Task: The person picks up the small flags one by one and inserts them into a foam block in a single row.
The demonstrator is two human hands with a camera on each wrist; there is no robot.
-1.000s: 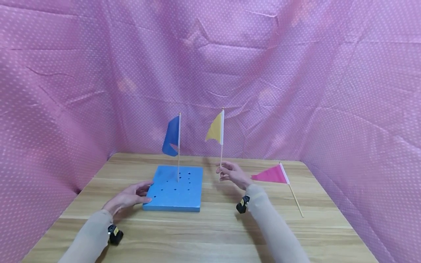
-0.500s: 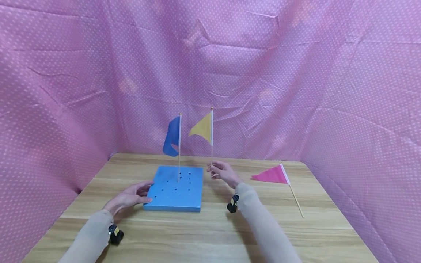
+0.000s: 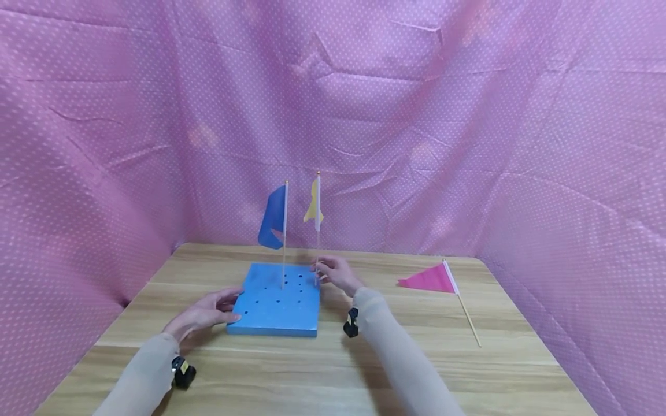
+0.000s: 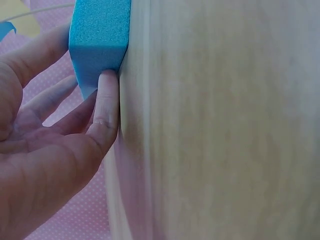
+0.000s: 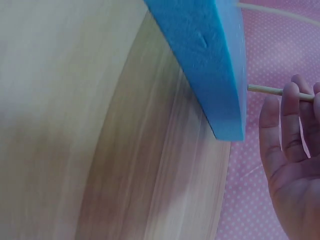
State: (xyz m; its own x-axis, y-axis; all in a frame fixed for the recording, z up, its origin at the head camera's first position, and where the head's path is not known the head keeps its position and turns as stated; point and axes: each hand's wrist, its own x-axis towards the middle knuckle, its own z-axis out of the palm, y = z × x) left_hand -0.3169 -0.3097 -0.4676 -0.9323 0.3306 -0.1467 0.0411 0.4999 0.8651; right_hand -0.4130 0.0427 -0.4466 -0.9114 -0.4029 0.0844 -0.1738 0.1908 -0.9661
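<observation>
Yellow cloth hangs edge-on from the top of the small yellow triangular flag on a thin wooden stick (image 3: 314, 209), whose stick stands upright, its long axis vertical, tip up and foot down at the right rear edge of the flat blue foam block with rows of holes (image 3: 276, 300). The right hand (image 3: 333, 273) pinches that stick low down between curled fingers (image 5: 290, 115); in the right wrist view the stick's lower end sits just at the block's top face, and I cannot tell whether it has entered a hole. The left hand (image 3: 205, 312) lies relaxed on the wooden bench (image 3: 333, 370), its straight fingers (image 4: 105, 100) pressed against the block's near left side. A blue flag on a wooden stick (image 3: 274, 218) stands upright in the block, just left of the yellow one. A pink triangular flag on a wooden stick (image 3: 432, 278) lies flat on the bench well to the right, its stick slanting toward the near right edge. Pink dotted cloth (image 3: 468, 115) drapes all around.
</observation>
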